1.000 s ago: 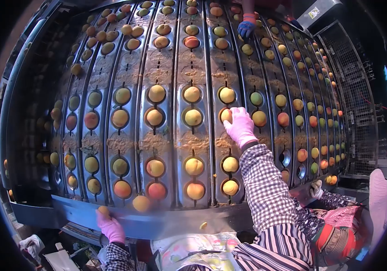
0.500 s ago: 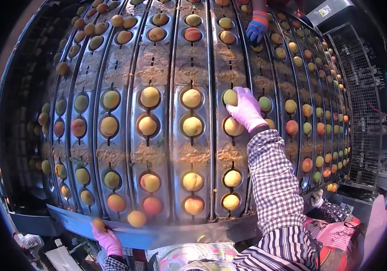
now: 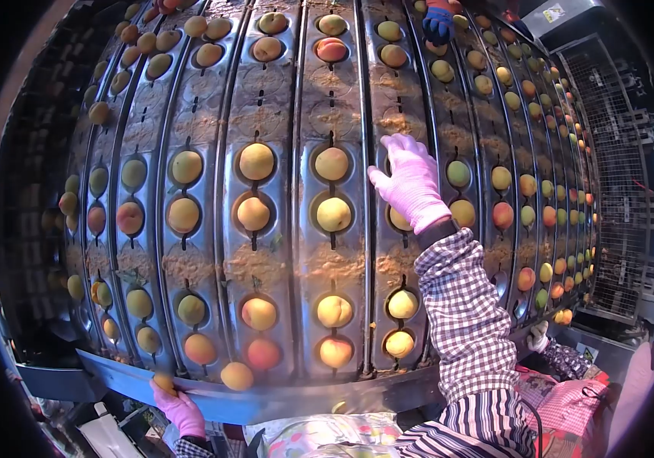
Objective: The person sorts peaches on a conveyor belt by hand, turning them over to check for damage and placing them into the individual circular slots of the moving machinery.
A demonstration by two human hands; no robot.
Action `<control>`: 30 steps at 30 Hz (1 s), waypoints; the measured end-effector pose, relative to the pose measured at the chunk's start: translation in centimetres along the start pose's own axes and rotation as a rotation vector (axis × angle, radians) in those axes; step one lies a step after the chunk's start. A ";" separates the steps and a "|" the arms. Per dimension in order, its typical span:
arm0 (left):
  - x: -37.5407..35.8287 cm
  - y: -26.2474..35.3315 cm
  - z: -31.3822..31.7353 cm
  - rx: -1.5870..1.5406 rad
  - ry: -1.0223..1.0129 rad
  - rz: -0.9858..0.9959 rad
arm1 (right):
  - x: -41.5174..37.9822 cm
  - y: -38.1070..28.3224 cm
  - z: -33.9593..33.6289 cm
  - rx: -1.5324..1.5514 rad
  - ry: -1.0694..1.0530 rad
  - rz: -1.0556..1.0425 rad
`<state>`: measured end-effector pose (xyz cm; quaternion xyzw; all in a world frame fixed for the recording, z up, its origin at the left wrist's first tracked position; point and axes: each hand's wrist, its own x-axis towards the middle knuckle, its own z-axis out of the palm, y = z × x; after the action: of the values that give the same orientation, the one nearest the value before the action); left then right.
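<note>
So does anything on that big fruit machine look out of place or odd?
Mostly it looks orderly, with fruits seated one per cup. Two things stand out: one peach sits on the lower rim rather than in a cup, and brownish residue is smeared across the metal bands between the rows.

A curved metal conveyor (image 3: 266, 99) of ribbed lanes is carrying apricots (image 3: 334, 214), each sitting singly in a round cup, with bare crumb-strewn bands running between rows.

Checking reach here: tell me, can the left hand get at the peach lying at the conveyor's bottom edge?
Probably yes: the left hand rests at that edge, fingers touching the peach, with nothing between them.
</note>
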<state>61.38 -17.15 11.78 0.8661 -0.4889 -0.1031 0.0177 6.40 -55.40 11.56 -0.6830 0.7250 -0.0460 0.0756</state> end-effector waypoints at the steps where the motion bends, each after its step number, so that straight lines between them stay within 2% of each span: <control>1: 0.3 -0.8 0.1 0.006 0.007 0.010 | 0.3 -1.2 0.4 0.101 -0.024 -0.034; 2: 0.7 -1.6 -0.2 0.014 0.015 0.023 | 0.5 -2.1 1.5 0.202 -0.026 -0.066; 4: 1.5 -2.3 -0.6 0.038 0.018 0.016 | 0.9 -4.3 2.8 0.185 -0.047 -0.147; 5: 2.0 -2.6 -0.7 0.047 0.019 0.014 | 1.3 -5.0 3.6 0.115 -0.127 -0.153; 8: 3.4 -3.6 -1.4 0.014 0.030 0.014 | 1.8 -7.9 2.2 0.026 -0.197 0.054; 10: 4.3 -4.9 -1.6 0.042 0.033 0.030 | 1.6 -8.1 1.1 0.050 -0.206 0.103; 14: 6.1 -7.6 -2.0 0.026 0.021 0.032 | 0.2 -7.4 1.3 0.211 -0.150 0.266; 20: 7.9 -9.6 -2.3 0.025 0.043 0.056 | -0.4 -8.1 5.0 0.016 0.044 0.124; 22: 8.3 -10.2 -2.3 0.043 0.047 0.063 | 0.1 -9.1 3.7 0.032 -0.018 0.206; 25: 8.2 -10.2 -2.1 0.047 0.041 0.056 | 0.1 -9.0 2.5 0.030 -0.052 0.222; 28: 8.2 -10.3 -2.1 0.029 0.045 0.052 | -0.1 -7.1 4.1 0.311 0.088 0.359; 30: 8.2 -10.8 -1.9 -0.004 0.043 0.039 | -0.6 -6.4 4.6 0.373 0.132 0.340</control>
<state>74.98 -18.66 10.93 0.8585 -0.5048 -0.0849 0.0319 13.48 -55.00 8.12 -0.5212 0.8117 -0.2098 0.1595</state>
